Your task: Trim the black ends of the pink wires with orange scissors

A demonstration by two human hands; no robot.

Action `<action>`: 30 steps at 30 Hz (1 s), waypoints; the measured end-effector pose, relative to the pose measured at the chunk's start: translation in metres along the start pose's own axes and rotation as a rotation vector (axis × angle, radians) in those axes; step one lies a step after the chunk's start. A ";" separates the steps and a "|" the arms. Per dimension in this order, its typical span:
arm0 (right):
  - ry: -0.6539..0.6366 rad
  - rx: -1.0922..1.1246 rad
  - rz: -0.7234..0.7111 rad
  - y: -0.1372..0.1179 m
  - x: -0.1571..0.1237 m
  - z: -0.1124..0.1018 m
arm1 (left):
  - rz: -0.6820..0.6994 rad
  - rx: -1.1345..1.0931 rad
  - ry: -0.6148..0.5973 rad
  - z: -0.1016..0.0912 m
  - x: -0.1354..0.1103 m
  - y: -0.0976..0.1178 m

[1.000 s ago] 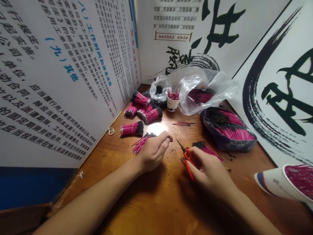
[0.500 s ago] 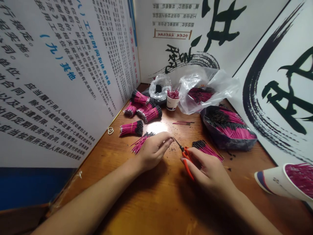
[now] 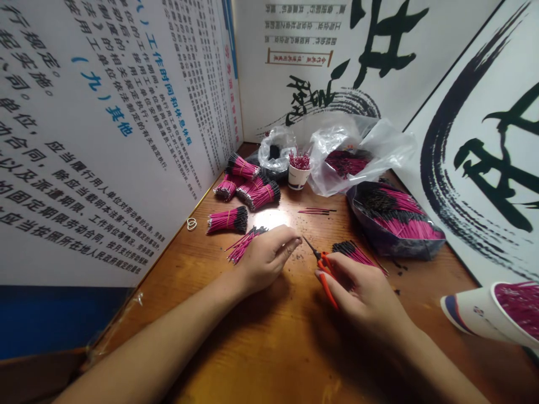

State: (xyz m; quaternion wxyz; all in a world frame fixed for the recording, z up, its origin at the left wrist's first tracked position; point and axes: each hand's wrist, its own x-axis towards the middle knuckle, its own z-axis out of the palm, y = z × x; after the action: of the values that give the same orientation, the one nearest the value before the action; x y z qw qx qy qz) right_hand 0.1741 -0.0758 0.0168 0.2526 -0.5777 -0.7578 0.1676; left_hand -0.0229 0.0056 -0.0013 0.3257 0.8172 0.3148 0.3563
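The right hand (image 3: pixel 362 297) is clamped on orange-handled steel snips (image 3: pixel 327 283), just beside a loose bunch of thin magenta black-tipped wires (image 3: pixel 353 253) on the wooden worktop (image 3: pixel 295 342). The left hand's (image 3: pixel 267 261) fingertips are pressed together, perhaps on a wire. A white printed board (image 3: pixel 126 224) reads "(九) 其他" in blue.

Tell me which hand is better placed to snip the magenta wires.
Right, likely: the right hand holds the orange-handled scissors; the left hand holds no cutter and sits beside the loose wires.

Two hands (image 3: pixel 267 261) (image 3: pixel 362 297), one pair of scissors (image 3: pixel 325 279).
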 end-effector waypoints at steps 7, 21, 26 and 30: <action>-0.057 0.027 0.031 0.000 -0.001 0.000 | -0.005 0.020 -0.002 0.001 -0.001 -0.003; -0.042 0.031 0.004 -0.001 0.000 -0.001 | -0.040 -0.033 0.013 0.002 -0.001 -0.003; -0.065 0.030 0.025 -0.001 0.000 0.000 | -0.108 -0.226 0.065 0.005 -0.001 -0.002; -0.058 0.007 0.030 0.000 -0.001 0.000 | -0.134 -0.320 0.099 0.005 0.000 0.000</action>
State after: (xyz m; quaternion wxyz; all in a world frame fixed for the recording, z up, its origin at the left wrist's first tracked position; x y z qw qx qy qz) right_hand 0.1742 -0.0766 0.0169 0.2298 -0.5829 -0.7557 0.1906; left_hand -0.0188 0.0042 -0.0035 0.4588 0.7137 0.3234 0.4191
